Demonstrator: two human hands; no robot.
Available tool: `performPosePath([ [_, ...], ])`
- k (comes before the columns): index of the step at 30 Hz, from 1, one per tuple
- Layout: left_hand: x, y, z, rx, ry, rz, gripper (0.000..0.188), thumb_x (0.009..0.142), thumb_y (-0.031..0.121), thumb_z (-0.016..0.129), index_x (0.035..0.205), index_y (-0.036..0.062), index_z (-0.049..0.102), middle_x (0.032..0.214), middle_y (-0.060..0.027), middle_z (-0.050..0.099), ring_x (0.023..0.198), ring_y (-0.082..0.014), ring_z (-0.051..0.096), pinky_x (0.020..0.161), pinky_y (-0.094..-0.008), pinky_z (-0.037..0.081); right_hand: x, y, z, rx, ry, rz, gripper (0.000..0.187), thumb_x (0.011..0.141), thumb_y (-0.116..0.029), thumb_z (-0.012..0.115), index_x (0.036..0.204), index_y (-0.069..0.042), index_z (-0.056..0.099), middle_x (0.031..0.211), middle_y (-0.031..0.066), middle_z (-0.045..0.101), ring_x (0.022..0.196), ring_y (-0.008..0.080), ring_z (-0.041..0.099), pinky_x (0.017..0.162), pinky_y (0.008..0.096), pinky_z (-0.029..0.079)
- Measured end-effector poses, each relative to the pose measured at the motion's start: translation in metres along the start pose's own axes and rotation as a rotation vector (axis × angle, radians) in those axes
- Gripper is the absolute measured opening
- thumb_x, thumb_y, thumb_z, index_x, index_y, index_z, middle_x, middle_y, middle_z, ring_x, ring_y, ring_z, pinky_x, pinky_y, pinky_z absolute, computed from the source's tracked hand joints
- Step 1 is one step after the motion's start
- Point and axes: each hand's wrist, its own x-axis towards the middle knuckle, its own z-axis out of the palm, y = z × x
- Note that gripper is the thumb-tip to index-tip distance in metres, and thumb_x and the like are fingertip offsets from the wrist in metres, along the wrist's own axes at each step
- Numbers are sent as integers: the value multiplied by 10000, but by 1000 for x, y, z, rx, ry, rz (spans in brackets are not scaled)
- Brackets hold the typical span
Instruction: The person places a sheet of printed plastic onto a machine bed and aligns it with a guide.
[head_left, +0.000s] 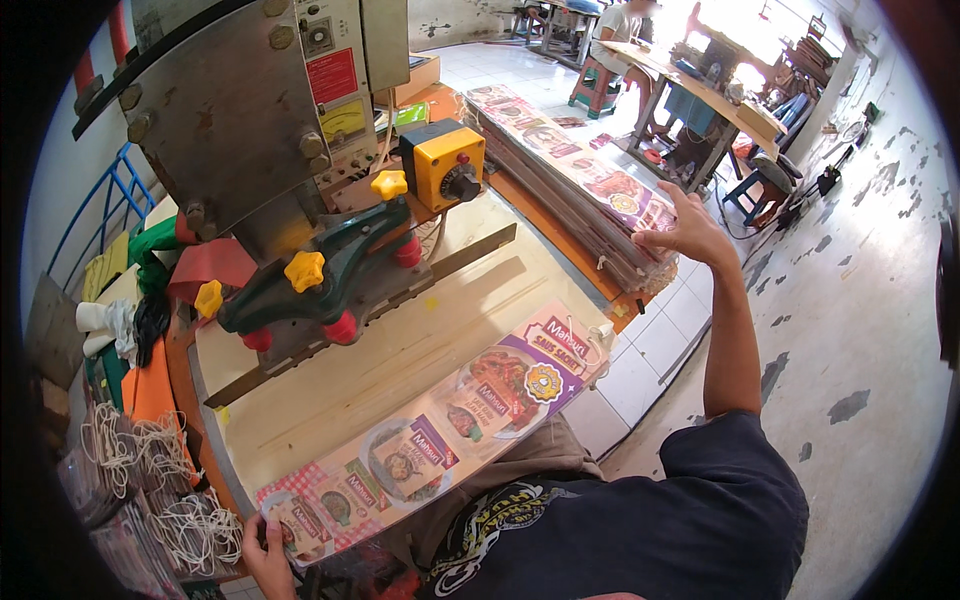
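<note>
A long, glossy printed plastic strip (420, 440) with food pictures lies slantwise across the front of the machine's pale work board. My left hand (268, 562) pinches its lower left corner, thumb on top and some fingers hidden beneath. At the strip's far right end is a small cord. My right hand (695, 232) reaches out to the near end of a tall stack of similar printed strips (570, 150). Its thumb and fingers are spread apart around that end. Behind the board stands a press machine (220, 120) with a dark green clamp bar (330, 270) and yellow star knobs.
A metal straightedge (480, 250) crosses the board behind the strip. On the machine's right sits a yellow control box (445, 165) with a dial. Bundles with white cords (170, 490) lie at lower left. Farther back, a person sits on a stool (597, 90) beside a workbench (690, 85).
</note>
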Motion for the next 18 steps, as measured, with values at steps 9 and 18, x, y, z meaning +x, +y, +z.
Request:
performPosePath([
  [9, 3, -11, -6, 30, -22, 16, 318, 1042, 304, 603, 991, -10, 601, 740, 23, 496, 610, -70, 388, 557, -263, 330, 20, 17, 4, -35, -27, -13, 1322, 458, -739, 885, 1515, -87, 433, 1425, 356, 478, 1387, 456, 446, 1145, 513, 360],
  [18, 2, -3, 0, 60, 37, 14, 310, 1031, 279, 608, 1044, -30, 600, 811, -27, 531, 682, -115, 450, 636, -287, 386, 49, 57, 5, 641, 88, 18, 666, 794, -239, 856, 1325, 49, 577, 1081, 171, 672, 826, 200, 689, 753, 305, 550],
])
